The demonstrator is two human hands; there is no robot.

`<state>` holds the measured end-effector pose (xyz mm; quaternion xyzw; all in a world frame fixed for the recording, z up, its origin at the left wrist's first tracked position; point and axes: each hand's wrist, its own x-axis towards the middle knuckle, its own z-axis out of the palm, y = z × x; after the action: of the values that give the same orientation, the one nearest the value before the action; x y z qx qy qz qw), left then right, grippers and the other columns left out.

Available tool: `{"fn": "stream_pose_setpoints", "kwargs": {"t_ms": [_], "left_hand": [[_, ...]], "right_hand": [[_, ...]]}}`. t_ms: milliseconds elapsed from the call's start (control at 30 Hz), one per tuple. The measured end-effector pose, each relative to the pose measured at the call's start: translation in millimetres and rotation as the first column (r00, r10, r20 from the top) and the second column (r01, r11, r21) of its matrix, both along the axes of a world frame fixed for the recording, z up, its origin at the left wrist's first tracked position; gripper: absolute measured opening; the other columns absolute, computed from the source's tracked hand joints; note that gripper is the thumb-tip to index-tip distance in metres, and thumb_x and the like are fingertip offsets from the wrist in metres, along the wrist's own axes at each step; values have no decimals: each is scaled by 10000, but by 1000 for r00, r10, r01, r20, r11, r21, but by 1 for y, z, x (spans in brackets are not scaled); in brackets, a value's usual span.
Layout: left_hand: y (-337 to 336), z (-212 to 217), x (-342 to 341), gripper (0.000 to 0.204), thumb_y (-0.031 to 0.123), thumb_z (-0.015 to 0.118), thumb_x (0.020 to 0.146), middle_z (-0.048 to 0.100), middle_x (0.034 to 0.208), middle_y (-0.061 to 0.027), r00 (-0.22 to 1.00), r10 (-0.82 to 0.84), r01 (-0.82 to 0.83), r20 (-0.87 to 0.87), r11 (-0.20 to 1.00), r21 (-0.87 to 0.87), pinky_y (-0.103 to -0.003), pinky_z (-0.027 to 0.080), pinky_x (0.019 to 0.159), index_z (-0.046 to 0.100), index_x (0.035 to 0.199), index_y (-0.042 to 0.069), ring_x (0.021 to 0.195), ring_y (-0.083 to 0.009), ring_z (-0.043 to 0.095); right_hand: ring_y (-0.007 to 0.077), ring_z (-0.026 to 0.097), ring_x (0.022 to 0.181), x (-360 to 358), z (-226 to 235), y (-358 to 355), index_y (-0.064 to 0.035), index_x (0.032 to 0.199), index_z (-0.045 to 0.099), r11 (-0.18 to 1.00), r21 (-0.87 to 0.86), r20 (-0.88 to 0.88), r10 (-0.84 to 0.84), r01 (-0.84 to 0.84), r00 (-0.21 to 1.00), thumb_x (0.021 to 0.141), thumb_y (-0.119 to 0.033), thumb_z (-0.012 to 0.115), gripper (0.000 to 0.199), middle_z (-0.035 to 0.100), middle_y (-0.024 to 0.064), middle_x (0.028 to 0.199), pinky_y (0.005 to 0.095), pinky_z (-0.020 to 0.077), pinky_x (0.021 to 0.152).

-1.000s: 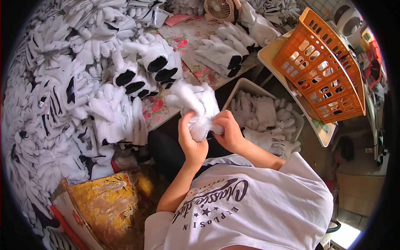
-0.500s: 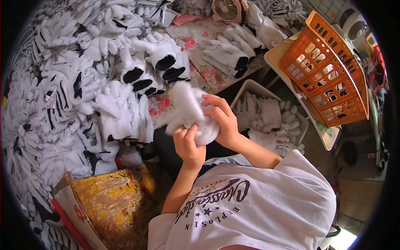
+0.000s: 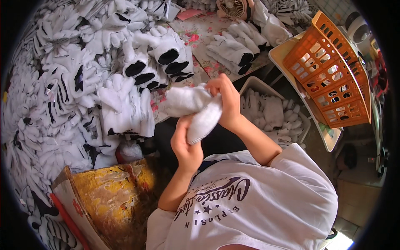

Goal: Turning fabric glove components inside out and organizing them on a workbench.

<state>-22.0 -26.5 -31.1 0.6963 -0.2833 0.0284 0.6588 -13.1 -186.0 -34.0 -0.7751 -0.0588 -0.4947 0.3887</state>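
Observation:
Over my lap, both hands hold a soft white fleece glove (image 3: 187,101), bent so that one part points left and another hangs down toward me. My left hand (image 3: 186,143) is closed around its lower part, the fingers partly hidden behind the fabric. Higher up and to the right, my right hand (image 3: 228,102) pinches the glove's upper edge. Just beyond, on the flowered table, stacked white gloves (image 3: 171,41) show black cuff openings. A nearer bundle of white gloves (image 3: 125,109) lies left of my hands.
A large heap of white gloves (image 3: 46,116) fills the left. On my right are a bin of gloves (image 3: 306,129) and an orange basket (image 3: 329,75) on a board (image 3: 287,62). A small fan (image 3: 232,8) stands at the back. A worn yellow box (image 3: 112,191) sits near my left arm.
The glove was a blurred, fluffy bunch held upright; now it is spread into two parts, its stitched edge showing. My right hand has risen slightly, its fingers closing on the upper edge.

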Motion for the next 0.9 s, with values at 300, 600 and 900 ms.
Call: {"fn": "stream_pose_setpoints", "kwargs": {"t_ms": [300, 600, 900], "left_hand": [[15, 0, 22, 269, -23, 480, 854, 611, 1009, -74, 928, -91, 42, -361, 989, -140, -272, 421, 888, 552, 1112, -41, 971, -132, 556], [-17, -3, 11, 133, 18, 473, 851, 601, 842, -126, 965, -101, 118, -244, 991, 57, -308, 449, 735, 551, 958, 5, 782, -220, 589], [-16, 2, 20, 270, 83, 493, 928, 663, 1054, -72, 548, -448, 150, -707, 884, -443, -241, 466, 842, 613, 1148, -16, 953, -114, 614]], "right_hand": [[130, 594, 1072, -23, 5, -9, -7, 1249, 570, 397, 828, -219, 879, -395, 424, 767, -5, 718, 504, 634, 80, 1165, 279, 461, 931], [146, 630, 932, -15, -3, -4, -60, 1508, 174, -493, 710, 635, 757, -503, 154, 891, -407, 635, 844, 651, 63, 1027, 299, 501, 853], [170, 658, 866, -19, 2, 2, -52, 1509, 124, -553, 732, 664, 710, -398, 235, 982, -386, 475, 716, 671, 128, 983, 308, 527, 816]]}}
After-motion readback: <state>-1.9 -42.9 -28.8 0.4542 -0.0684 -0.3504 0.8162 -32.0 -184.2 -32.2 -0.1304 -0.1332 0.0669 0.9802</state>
